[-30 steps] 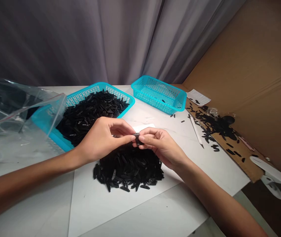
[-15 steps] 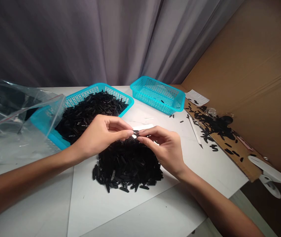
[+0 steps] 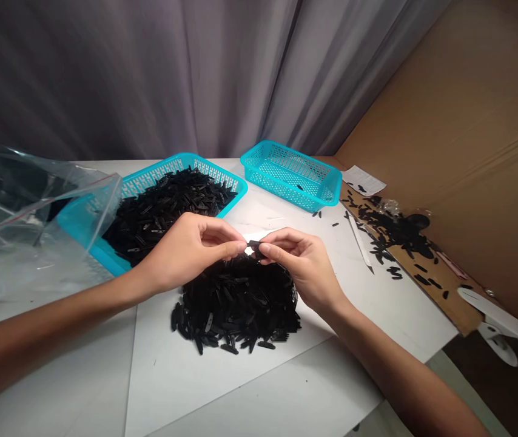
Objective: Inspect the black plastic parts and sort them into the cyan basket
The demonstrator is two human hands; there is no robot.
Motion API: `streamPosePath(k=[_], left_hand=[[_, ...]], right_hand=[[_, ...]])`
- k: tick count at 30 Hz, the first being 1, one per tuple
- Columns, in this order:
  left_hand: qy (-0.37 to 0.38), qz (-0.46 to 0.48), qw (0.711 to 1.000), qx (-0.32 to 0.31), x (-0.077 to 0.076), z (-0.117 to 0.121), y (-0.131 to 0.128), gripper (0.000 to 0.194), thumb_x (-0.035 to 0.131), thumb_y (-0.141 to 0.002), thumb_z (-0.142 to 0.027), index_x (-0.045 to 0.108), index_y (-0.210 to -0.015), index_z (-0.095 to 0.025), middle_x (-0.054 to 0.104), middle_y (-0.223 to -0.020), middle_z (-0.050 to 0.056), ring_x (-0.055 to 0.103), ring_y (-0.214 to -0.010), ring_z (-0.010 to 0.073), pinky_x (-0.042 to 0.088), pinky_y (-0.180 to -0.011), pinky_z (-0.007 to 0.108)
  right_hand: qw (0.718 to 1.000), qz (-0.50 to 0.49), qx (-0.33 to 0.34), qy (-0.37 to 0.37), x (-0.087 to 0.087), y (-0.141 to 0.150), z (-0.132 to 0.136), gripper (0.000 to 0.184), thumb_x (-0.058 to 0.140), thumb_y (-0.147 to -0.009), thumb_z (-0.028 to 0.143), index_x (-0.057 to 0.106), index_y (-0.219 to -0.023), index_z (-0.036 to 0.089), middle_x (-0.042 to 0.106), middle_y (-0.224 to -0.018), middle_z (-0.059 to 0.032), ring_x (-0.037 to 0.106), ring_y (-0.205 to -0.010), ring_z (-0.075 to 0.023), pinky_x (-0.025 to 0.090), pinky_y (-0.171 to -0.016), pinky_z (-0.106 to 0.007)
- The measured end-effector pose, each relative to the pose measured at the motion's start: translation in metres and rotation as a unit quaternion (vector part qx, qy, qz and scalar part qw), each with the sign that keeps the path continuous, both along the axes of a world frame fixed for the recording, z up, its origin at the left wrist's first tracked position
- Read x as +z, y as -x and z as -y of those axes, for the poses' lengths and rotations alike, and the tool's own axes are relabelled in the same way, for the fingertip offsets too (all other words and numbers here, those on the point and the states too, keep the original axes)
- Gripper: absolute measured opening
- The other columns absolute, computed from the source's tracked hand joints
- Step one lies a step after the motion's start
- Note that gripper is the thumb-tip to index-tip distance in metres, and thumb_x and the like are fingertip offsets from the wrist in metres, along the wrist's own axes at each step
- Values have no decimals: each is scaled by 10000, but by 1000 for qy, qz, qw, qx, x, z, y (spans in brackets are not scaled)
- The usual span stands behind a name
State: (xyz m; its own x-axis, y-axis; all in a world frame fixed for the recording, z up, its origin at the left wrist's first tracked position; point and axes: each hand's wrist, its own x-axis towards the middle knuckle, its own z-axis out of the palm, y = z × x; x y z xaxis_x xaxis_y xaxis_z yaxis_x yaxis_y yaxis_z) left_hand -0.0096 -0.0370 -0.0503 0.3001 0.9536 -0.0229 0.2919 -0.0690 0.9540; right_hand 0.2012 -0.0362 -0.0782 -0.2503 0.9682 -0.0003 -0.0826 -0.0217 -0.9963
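Small black piece (image 3: pixel 255 246) pinched by thumb and fingers of left hand (image 3: pixel 186 249) and right hand (image 3: pixel 302 258), forearms (image 3: pixel 59 328) slanting inward, hands facing above a black heap (image 3: pixel 241 306).

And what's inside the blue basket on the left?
A heap of small black pieces. Whatever lies beneath the heap cannot be seen, and the left hand hides part of the basket.
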Motion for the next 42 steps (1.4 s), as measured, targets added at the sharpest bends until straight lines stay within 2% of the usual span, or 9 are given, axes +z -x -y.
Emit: streamPosePath(k=[6, 12, 18, 24, 32, 42], left_hand=[[6, -15, 1000, -3, 1, -1, 1, 115, 759, -812, -283, 797, -805, -175, 779, -740, 8, 723, -706, 140, 567, -661, 187], [6, 1, 1000, 14, -2, 0, -2, 148, 775, -792, -291, 755, -849, -156, 786, -779, 23, 755, -764, 165, 599, -699, 203], [-4, -2, 1000, 5, -5, 1, -1, 192, 751, -807, -280, 790, -946, -154, 809, -857, 44, 770, -808, 193, 622, -743, 242], [-16, 11, 1000, -19, -5, 1, -1, 151, 744, -843, -290, 815, -928, -187, 818, -879, 14, 771, -825, 170, 613, -762, 207], [-69, -41, 997, -13, -8, 4, -2, 141, 744, -845, -307, 824, -905, -208, 819, -890, 10, 766, -818, 183, 613, -772, 231], [-45, -4, 999, -8, -7, 2, -1, 83, 764, -830, -249, 820, -878, -211, 816, -846, -17, 762, -779, 138, 595, -729, 166]], right_hand=[[997, 1, 37, 64, -2, -2, -4, 212, 894, -703, 325, 766, -776, 172, 744, -743, -23, 667, -664, -135, 578, -703, -290], [997, 0, 36, 70, -2, -2, -3, 234, 904, -686, 342, 768, -778, 176, 750, -776, -34, 671, -685, -143, 582, -710, -295], [997, 15, 44, 65, 0, -3, -3, 239, 899, -689, 356, 765, -770, 174, 748, -771, -35, 670, -682, -148, 583, -715, -310], [996, 19, 45, 79, 0, -1, -3, 242, 902, -685, 357, 763, -756, 172, 744, -737, -28, 669, -659, -139, 580, -701, -293], [995, 33, 70, 62, 2, 2, 1, 273, 911, -660, 385, 767, -764, 177, 740, -742, -23, 660, -645, -144, 586, -696, -314], [993, 26, 75, 83, 3, -1, -2, 226, 899, -691, 350, 774, -767, 177, 739, -734, -17, 656, -642, -129, 572, -691, -289]])
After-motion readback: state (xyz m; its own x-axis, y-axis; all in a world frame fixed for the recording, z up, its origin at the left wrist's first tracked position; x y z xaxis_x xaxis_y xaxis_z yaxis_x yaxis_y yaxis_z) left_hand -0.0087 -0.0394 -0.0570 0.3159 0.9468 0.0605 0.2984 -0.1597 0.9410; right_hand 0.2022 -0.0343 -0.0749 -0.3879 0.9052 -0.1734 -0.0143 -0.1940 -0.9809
